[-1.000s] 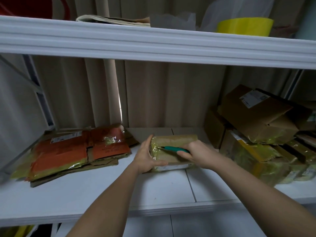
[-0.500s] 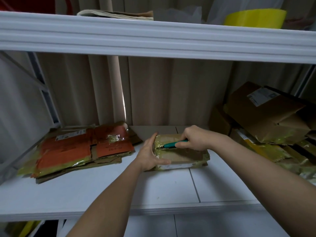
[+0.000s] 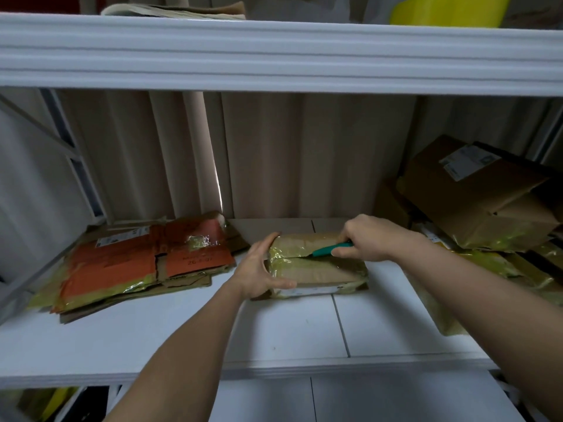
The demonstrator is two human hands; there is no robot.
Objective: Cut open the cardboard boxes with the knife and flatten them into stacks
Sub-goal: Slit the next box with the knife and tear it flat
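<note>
Brown taped cardboard box (image 3: 316, 269) is half cut: right hand (image 3: 365, 239) grips the green-handled knife (image 3: 330, 249), left hand (image 3: 259, 269) clasps its nine o'clock end; uncut brown boxes (image 3: 478, 193) wait at three o'clock, flat orange-and-brown cardboard stack (image 3: 146, 263) at nine.

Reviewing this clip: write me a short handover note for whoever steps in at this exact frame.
Left hand grips the left end of the taped box on the shelf, steadying it.
Right hand holds the green-handled knife, tip at the box's top seam, where the tape looks partly slit.
Done: flattened stack lies at left.
Left: finish this cut, flatten the box, add it to the stack, then work through the uncut boxes piled at right.
</note>
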